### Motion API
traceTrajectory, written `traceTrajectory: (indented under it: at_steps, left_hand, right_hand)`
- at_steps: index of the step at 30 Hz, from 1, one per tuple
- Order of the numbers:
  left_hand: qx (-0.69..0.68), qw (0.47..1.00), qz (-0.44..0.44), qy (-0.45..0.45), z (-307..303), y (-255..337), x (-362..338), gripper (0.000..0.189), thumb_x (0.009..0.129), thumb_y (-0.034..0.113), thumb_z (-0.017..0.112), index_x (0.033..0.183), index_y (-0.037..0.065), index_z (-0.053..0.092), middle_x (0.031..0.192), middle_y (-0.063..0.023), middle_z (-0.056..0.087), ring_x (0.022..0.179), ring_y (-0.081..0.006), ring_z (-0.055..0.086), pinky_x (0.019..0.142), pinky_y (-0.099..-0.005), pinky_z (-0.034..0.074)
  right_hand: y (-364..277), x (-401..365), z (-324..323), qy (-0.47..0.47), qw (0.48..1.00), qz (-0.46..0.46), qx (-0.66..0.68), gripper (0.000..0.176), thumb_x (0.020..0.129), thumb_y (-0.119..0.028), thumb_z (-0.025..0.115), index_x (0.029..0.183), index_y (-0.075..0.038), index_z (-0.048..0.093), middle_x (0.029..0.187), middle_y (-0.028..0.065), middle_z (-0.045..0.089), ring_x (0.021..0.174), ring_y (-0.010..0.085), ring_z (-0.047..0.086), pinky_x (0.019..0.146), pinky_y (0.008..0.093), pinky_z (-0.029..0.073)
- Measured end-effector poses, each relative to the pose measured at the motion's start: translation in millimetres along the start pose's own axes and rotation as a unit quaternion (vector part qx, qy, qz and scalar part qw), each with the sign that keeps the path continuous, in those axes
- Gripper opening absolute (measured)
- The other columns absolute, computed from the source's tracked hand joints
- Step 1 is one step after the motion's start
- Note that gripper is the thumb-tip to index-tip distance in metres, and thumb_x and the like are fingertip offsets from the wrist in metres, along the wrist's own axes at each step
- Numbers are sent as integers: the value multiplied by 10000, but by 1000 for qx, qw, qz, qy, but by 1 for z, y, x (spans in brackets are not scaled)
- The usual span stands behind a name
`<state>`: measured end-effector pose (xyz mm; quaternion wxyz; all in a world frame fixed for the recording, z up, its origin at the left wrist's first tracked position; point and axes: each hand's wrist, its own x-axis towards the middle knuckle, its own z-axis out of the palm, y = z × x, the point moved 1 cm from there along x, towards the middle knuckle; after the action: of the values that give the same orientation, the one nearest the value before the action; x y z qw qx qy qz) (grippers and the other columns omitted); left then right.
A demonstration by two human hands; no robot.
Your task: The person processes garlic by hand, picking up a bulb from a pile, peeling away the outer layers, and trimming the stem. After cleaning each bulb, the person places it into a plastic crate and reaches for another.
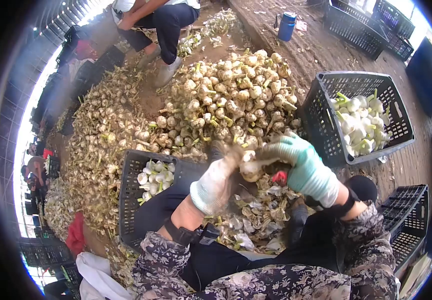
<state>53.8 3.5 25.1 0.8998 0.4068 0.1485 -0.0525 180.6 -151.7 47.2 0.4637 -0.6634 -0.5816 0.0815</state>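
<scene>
A garlic bulb (250, 170) with its stem is between my two gloved hands, above a heap of peeled garlic skins (256, 215). My left hand (215, 184), in a whitish glove, is closed at the bulb's left side; motion blurs its fingertips. The teal glove covers my right hand (303, 162), whose fingers curl at the bulb's right side. From under those fingers pokes a small red tool handle (279, 177); the rest of the tool is hidden. Right ahead lies a big pile of unpeeled garlic bulbs (231, 95).
A black crate (396, 142) with cleaned white garlic stands at right, another crate (126, 197) with some at left. Stacked crates (356, 30) and a blue flask (286, 27) are farther back. Another person (168, 30) sits beyond the pile. A white sack (98, 275) lies lower left.
</scene>
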Motion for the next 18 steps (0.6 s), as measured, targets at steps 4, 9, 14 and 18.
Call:
traceTrajectory:
  at_steps: [4, 9, 14, 18]
  left_hand:
    - [22, 999, 16, -21, 11, 1, -3, 530, 834, 197, 615, 1255, -45, 402, 1083, -80, 551, 961, -158, 540, 805, -302, 479]
    - [253, 941, 187, 124, 9, -2, 3, 659, 703, 104, 744, 1248, -53, 409, 1153, -110, 529, 1003, -162, 539, 835, -279, 469]
    - [603, 715, 308, 173, 20, -1, 4, 698, 593, 122, 806, 1198, -21, 489, 1100, -123, 545, 959, -207, 563, 814, -301, 482]
    - [572, 725, 345, 166, 10, -4, 9, 717, 549, 131, 831, 1175, -18, 513, 1112, -141, 536, 989, -221, 561, 820, -309, 485]
  right_hand:
    - [1, -21, 21, 168, 907, 216, 320, 579, 663, -23, 707, 1200, -53, 491, 994, 48, 607, 785, 138, 564, 682, 252, 455]
    - [12, -28, 43, 175, 673, 363, 620, 397, 834, -266, 625, 1118, -63, 437, 782, -9, 506, 605, 84, 510, 493, 208, 428]
    - [9, -16, 52, 188, 775, 332, 504, 252, 852, -221, 601, 1025, -49, 537, 829, 6, 571, 674, 73, 533, 589, 212, 435]
    - [-2, -3, 40, 186, 770, 364, 490, 235, 828, -162, 623, 1002, -16, 565, 845, 13, 604, 745, 71, 553, 647, 226, 453]
